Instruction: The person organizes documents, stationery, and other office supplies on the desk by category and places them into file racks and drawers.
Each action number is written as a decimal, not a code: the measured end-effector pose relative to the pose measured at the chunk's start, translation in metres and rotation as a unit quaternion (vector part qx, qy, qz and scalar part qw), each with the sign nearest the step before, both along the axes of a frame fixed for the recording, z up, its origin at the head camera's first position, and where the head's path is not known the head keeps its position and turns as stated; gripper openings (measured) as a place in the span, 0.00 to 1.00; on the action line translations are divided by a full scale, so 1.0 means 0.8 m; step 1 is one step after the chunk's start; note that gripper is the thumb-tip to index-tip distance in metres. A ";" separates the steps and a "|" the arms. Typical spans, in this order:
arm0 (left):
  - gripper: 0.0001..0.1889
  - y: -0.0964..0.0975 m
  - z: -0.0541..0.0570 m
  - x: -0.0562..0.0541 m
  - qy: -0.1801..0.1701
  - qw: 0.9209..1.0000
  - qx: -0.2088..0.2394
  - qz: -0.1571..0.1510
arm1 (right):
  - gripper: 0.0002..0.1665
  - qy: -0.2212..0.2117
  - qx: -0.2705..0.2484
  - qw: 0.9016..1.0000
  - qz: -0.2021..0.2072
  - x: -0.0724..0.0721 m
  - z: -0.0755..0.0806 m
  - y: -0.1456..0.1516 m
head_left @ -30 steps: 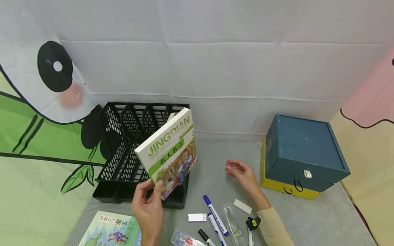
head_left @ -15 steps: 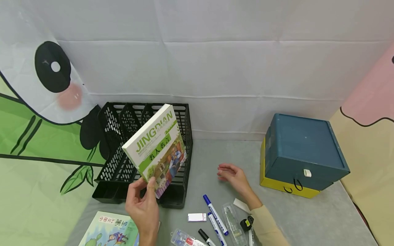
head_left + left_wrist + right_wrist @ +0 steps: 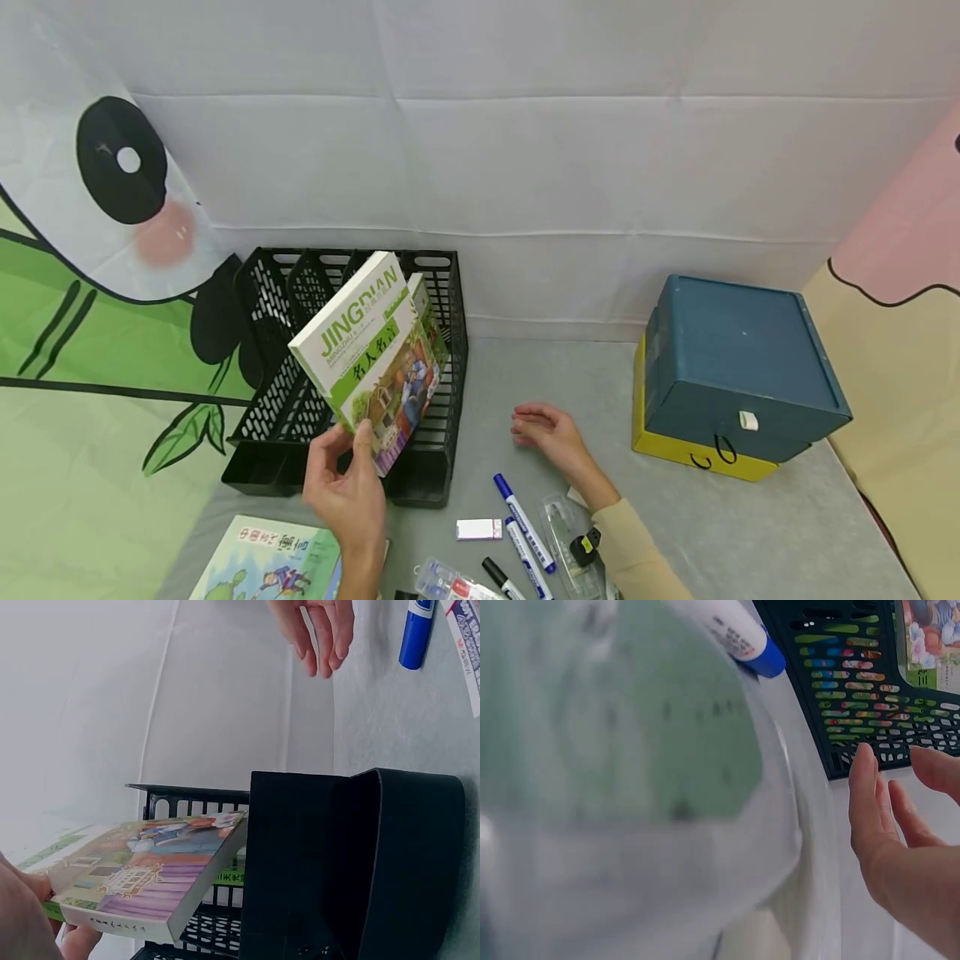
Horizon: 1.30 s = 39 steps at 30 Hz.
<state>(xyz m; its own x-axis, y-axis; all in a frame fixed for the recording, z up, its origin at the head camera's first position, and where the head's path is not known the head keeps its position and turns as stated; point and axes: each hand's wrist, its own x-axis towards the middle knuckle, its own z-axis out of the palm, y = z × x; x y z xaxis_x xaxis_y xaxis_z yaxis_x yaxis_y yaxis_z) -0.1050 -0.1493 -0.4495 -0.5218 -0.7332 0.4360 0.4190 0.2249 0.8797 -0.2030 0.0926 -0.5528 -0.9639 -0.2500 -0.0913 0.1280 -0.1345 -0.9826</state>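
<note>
My left hand [image 3: 345, 492] pinches a thick book [image 3: 375, 358] with a white and green cover by its lower left edge, thumb on the front. The book is tilted, held over the black divided desk organizer [image 3: 273, 471]; whether it touches a divider I cannot tell. Behind it, a second green-covered book [image 3: 429, 321] stands in the organizer's right part. In the left wrist view the held book [image 3: 150, 870] hangs beside the organizer's front trough [image 3: 420, 862]. My right hand [image 3: 553, 437] is held to the right of the organizer, fingers loosely bent, holding nothing.
Blue markers [image 3: 528, 533], a white eraser box [image 3: 479, 530], a black-capped marker [image 3: 501, 575], clear plastic cases [image 3: 450, 581] and a small black item on my right wrist [image 3: 585, 547] are at the front. A picture book [image 3: 262, 562] lies front left; blue drawers [image 3: 750, 358] stand right.
My left hand has carried the book leftward over the organizer, uncovering the second book behind it. My right hand has drifted left, towards the organizer, still holding nothing.
</note>
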 end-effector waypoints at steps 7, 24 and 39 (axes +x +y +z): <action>0.11 0.001 -0.004 -0.016 0.006 1.000 -0.002 -0.008 | 0.23 -0.013 -0.007 1.000 0.002 0.000 0.001 -0.012; 0.09 0.024 0.002 -0.052 -0.020 0.999 -0.027 -0.002 | 0.25 -0.030 -0.064 0.997 0.044 0.001 0.020 -0.052; 0.11 0.021 -0.036 -0.086 -0.053 0.998 -0.038 0.012 | 0.26 -0.038 -0.077 0.994 0.063 0.001 0.023 -0.084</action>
<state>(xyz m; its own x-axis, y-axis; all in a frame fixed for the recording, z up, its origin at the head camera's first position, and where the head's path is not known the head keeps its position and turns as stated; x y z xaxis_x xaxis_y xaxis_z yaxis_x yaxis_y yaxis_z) -0.1738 -0.1325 -0.4785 -0.5503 -0.7132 0.4341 0.3175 0.3021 0.8989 -0.2025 0.0252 -0.5343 -0.9160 -0.3849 -0.1133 0.2257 -0.2607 -0.9387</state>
